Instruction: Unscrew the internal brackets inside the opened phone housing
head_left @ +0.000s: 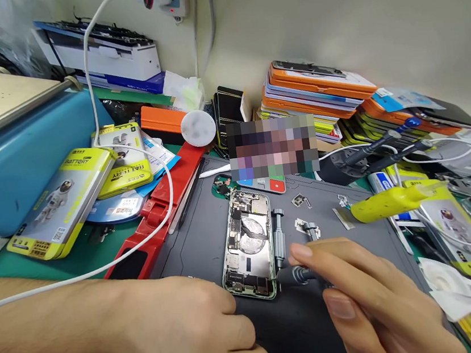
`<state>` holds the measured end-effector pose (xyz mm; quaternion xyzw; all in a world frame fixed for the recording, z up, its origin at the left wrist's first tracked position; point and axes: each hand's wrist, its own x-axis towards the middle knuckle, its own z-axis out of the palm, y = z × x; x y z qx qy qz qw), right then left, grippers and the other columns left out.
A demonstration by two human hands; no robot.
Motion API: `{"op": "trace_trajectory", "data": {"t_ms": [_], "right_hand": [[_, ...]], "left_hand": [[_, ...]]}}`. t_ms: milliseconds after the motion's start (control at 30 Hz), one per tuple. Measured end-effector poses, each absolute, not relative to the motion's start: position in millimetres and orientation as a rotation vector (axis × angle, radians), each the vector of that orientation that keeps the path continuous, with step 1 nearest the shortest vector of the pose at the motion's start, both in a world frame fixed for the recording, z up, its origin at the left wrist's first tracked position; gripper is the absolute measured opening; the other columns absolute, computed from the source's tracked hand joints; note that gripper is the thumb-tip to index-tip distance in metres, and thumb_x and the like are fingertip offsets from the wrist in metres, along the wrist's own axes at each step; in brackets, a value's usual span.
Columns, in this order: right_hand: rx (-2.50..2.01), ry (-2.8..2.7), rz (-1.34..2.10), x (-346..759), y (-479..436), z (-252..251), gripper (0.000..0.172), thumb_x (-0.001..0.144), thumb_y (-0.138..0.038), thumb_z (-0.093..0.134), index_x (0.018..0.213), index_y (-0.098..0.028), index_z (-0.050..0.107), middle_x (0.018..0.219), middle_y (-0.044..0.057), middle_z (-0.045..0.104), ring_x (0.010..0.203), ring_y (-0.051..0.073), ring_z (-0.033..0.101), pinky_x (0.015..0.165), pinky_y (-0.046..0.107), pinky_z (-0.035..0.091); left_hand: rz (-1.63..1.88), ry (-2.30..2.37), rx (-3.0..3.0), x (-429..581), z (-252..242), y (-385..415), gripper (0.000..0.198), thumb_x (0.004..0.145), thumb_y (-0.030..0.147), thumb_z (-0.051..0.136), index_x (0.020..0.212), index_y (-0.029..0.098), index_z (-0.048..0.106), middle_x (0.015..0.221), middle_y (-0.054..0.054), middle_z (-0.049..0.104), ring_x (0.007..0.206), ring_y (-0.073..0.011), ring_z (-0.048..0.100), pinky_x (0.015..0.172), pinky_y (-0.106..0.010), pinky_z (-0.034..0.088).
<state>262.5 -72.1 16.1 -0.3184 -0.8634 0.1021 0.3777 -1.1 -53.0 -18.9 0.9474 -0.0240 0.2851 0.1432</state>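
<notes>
An opened phone (pixel 248 243) with its insides showing lies on a dark grey work mat (pixel 199 232). My left hand (pixel 186 331) rests closed on the mat at the phone's near-left corner; what it holds, if anything, is hidden. My right hand (pixel 370 291) pinches a grey screwdriver (pixel 301 274), its tip pointing at the phone's lower right edge. Two more grey screwdrivers, one (pixel 279 237) beside the phone and one (pixel 312 229) further right, lie on the mat. Small metal parts (pixel 301 200) are scattered near them.
A blue machine (pixel 10 158) stands at the left with yellow battery boxes (pixel 62 200) leaning on it. A red tool (pixel 165 202) and a white cable (pixel 166 208) cross the mat's left side. Stacked orange boxes (pixel 315 89) fill the back; a yellow tool (pixel 393 203) and cables crowd the right.
</notes>
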Motion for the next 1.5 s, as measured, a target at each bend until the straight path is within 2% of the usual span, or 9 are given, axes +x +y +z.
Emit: {"op": "trace_trajectory", "data": {"t_ms": [367, 467, 567, 700, 967, 1167, 1233, 1400, 1500], "right_hand": [[-0.801, -2.195, 0.236, 259, -75, 13, 0.048, 0.099, -0.003, 0.055, 0.145, -0.013, 0.067, 0.111, 0.005, 0.074, 0.094, 0.013, 0.070, 0.075, 0.028, 0.056], [-0.803, -2.189, 0.191, 256, -73, 11, 0.045, 0.099, -0.002, 0.056, 0.142, -0.012, 0.067, 0.113, 0.005, 0.075, 0.098, 0.012, 0.071, 0.081, 0.025, 0.058], [-0.787, -2.173, 0.145, 252, -70, 9, 0.044, 0.100, -0.001, 0.058, 0.142, -0.010, 0.065, 0.115, 0.007, 0.078, 0.102, 0.012, 0.074, 0.087, 0.024, 0.060], [-0.785, -2.200, 0.064, 249, -68, 6, 0.041, 0.103, -0.006, 0.059, 0.145, -0.007, 0.060, 0.117, 0.011, 0.082, 0.101, 0.017, 0.078, 0.087, 0.030, 0.063], [-0.822, -2.228, 0.061, 247, -71, 8, 0.046, 0.102, -0.006, 0.059, 0.148, -0.011, 0.057, 0.108, 0.010, 0.086, 0.084, 0.021, 0.082, 0.069, 0.035, 0.066], [-0.894, -2.047, 0.154, 251, -77, 1, 0.066, 0.097, -0.004, 0.067, 0.159, -0.022, 0.053, 0.117, 0.008, 0.085, 0.089, 0.022, 0.084, 0.075, 0.037, 0.070], [-0.982, -1.814, 0.281, 250, -80, 0, 0.064, 0.098, -0.006, 0.070, 0.157, -0.027, 0.055, 0.112, 0.005, 0.084, 0.091, 0.021, 0.084, 0.081, 0.038, 0.072], [-0.929, -1.399, 0.613, 237, -81, 4, 0.049, 0.107, -0.009, 0.062, 0.149, -0.034, 0.056, 0.107, 0.001, 0.081, 0.079, 0.016, 0.079, 0.067, 0.030, 0.071], [-0.930, -1.365, 0.707, 234, -80, 4, 0.042, 0.111, -0.014, 0.060, 0.147, -0.034, 0.054, 0.109, 0.001, 0.081, 0.079, 0.015, 0.080, 0.071, 0.029, 0.073]], "left_hand": [[0.800, -0.079, 2.620, 3, -4, -44, 0.022, 0.107, 0.019, 0.065, 0.112, 0.006, 0.083, 0.077, -0.005, 0.079, 0.052, -0.0173, 0.057, 0.040, -0.042, 0.037], [0.797, 0.085, 2.519, 0, 2, -38, 0.027, 0.116, 0.018, 0.053, 0.120, 0.010, 0.079, 0.092, -0.007, 0.085, 0.068, -0.0192, 0.074, 0.054, -0.037, 0.050], [0.832, 0.346, 2.262, -1, 3, -31, 0.017, 0.114, 0.017, 0.062, 0.117, 0.015, 0.079, 0.105, -0.005, 0.087, 0.090, -0.0179, 0.083, 0.080, -0.026, 0.060], [0.807, 0.600, 1.996, 1, -2, -27, 0.013, 0.108, 0.016, 0.073, 0.111, 0.019, 0.085, 0.106, 0.000, 0.087, 0.098, -0.0121, 0.083, 0.093, -0.013, 0.058], [0.704, 0.747, 1.731, 3, -1, -25, 0.012, 0.104, 0.021, 0.078, 0.108, 0.024, 0.090, 0.106, 0.004, 0.088, 0.097, -0.0135, 0.083, 0.091, -0.014, 0.061], [0.680, 0.737, 1.742, 4, 1, -24, 0.013, 0.104, 0.021, 0.077, 0.109, 0.022, 0.089, 0.105, 0.000, 0.089, 0.096, -0.0168, 0.084, 0.093, -0.020, 0.064], [0.675, 0.724, 1.742, 4, 2, -23, 0.013, 0.104, 0.021, 0.077, 0.109, 0.022, 0.089, 0.103, 0.000, 0.088, 0.093, -0.0159, 0.083, 0.092, -0.020, 0.063], [0.632, 0.699, 1.698, 4, 5, -23, 0.015, 0.105, 0.019, 0.076, 0.110, 0.021, 0.090, 0.104, 0.000, 0.089, 0.094, -0.0151, 0.084, 0.088, -0.017, 0.063], [0.633, 0.692, 1.688, 4, 4, -23, 0.016, 0.105, 0.019, 0.077, 0.114, 0.021, 0.090, 0.106, 0.001, 0.089, 0.097, -0.0150, 0.085, 0.089, -0.015, 0.063]]}}
